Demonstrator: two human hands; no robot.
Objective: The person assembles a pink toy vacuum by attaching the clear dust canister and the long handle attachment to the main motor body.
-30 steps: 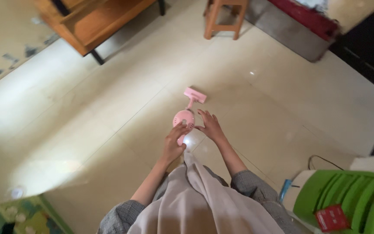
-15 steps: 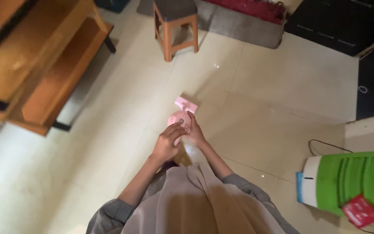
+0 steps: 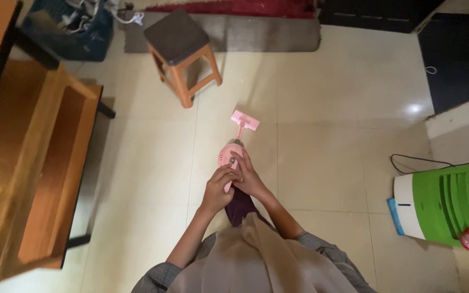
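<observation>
Pink plastic, smooth and rounded, forms the body of a small handheld vacuum (image 3: 229, 157) that sits between both hands over the middle of the tiled floor (image 3: 327, 135). Its thin neck runs forward to a flat, rectangular pink nozzle head (image 3: 245, 120) that points toward a stool. The left hand (image 3: 218, 190) is curled around the lower part of the body, fingers bent over the handle. The right hand (image 3: 249, 176) closes on it from the other side, its fingertips pressed on the top of the round casing. The two hands touch each other.

Glossy cream tiles with thin grout lines catch a bright spot of light on the right. A square wooden stool (image 3: 183, 54) with orange legs and a dark brown padded seat stands beyond the nozzle, well apart from it. Behind the stool lies a grey, coarse-looking mat (image 3: 278, 33) with a red strip along its far edge. A low wooden bench (image 3: 44, 163) with a boxy open frame and black metal legs fills the left side. On the right stands a green and white ribbed plastic appliance (image 3: 446, 201), with a black cable (image 3: 424, 160) snaking across the tiles beside it.
</observation>
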